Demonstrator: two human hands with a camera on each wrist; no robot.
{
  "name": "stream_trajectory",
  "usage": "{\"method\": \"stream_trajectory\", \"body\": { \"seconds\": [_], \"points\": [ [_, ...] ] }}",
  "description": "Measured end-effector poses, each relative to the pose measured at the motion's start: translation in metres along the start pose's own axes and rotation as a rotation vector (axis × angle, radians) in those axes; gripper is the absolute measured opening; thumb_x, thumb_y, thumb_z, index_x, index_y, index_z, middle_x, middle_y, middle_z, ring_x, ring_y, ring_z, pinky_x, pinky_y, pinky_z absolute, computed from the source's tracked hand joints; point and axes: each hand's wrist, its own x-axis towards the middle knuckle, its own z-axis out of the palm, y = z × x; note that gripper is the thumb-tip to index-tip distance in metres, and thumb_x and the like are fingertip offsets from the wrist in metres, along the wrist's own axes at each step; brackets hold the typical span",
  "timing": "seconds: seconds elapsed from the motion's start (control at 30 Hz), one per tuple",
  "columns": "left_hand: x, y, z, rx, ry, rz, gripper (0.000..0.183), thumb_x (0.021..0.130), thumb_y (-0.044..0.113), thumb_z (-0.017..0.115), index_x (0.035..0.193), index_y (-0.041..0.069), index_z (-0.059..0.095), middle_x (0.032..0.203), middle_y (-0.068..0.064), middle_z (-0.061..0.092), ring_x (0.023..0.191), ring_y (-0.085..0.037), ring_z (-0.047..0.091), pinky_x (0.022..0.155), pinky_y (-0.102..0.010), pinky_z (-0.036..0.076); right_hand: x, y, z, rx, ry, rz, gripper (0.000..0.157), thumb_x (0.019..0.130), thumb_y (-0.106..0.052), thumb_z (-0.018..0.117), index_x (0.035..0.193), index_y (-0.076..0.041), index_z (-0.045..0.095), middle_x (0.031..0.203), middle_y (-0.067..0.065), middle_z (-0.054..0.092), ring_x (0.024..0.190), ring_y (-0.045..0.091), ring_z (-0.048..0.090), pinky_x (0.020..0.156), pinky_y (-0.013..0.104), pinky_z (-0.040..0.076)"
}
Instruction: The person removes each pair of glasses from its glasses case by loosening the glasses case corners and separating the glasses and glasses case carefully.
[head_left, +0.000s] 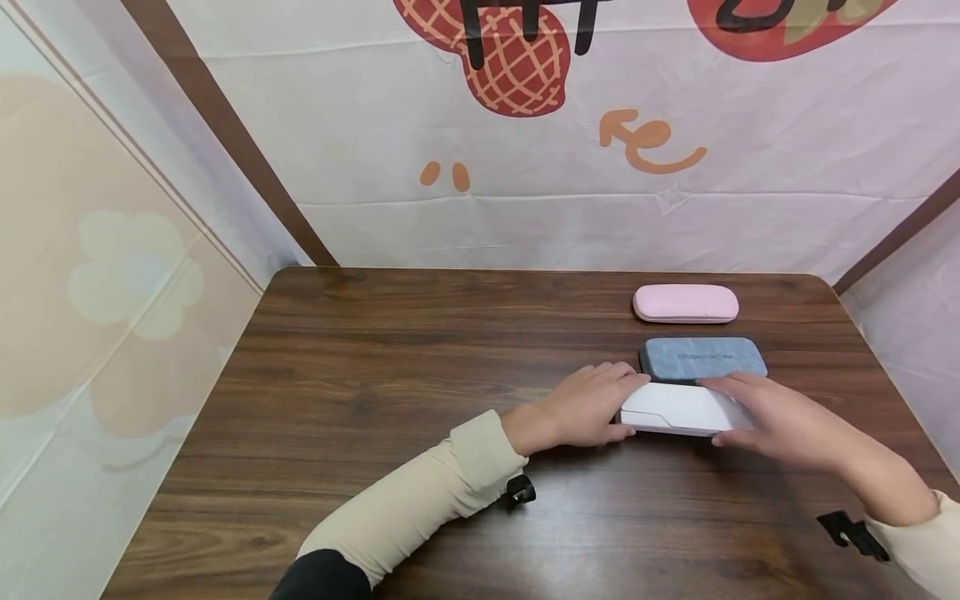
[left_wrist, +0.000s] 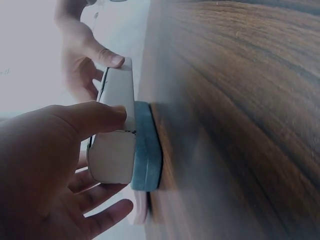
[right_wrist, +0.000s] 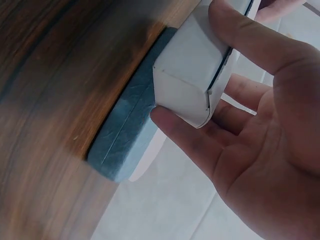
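A long white case [head_left: 678, 410] with a flap seam along its front is held between both hands, just in front of a blue case. My left hand [head_left: 588, 406] grips its left end, thumb on the near face and fingers at the far side. At the right end my right hand [head_left: 780, 417] pinches it the same way. In both wrist views the white case [left_wrist: 112, 150] appears raised off the table. Behind it lies the blue glasses case [head_left: 703, 358], with small dark lettering on its lid. A pink glasses case [head_left: 686, 303] rests farther back.
The dark wood-grain table [head_left: 450, 350] runs left and toward the front. A printed fabric sheet [head_left: 360, 125] hangs behind its back edge, and more fabric [head_left: 112, 350] hangs at the left. Black straps with small devices sit at both wrists.
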Motion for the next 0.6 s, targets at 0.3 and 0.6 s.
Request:
{"method": "stream_trajectory", "body": {
  "seconds": [0.3, 0.6],
  "points": [
    [-0.013, -0.014, -0.003, -0.093, 0.025, -0.004, 0.066, 0.096, 0.031, 0.072, 0.151, 0.006, 0.046, 0.141, -0.007, 0.054, 0.128, -0.017, 0.051, 0.107, -0.026, 0.040, 0.010, -0.011, 0.000, 0.006, 0.055, -0.051, 0.066, 0.080, -0.028, 0.088, 0.134, -0.001, 0.062, 0.127, 0.020, 0.065, 0.116, 0.039, 0.061, 0.091, 0.058, 0.049],
    [-0.029, -0.027, -0.005, -0.159, 0.045, -0.033, 0.067, 0.095, 0.025, 0.073, 0.152, 0.003, 0.044, 0.143, -0.010, 0.052, 0.131, -0.019, 0.049, 0.108, -0.028, 0.041, 0.024, -0.023, 0.008, -0.001, 0.085, -0.090, 0.067, 0.078, -0.028, 0.090, 0.132, 0.000, 0.063, 0.125, 0.021, 0.065, 0.115, 0.039, 0.061, 0.092, 0.058, 0.049]
  ]
}}
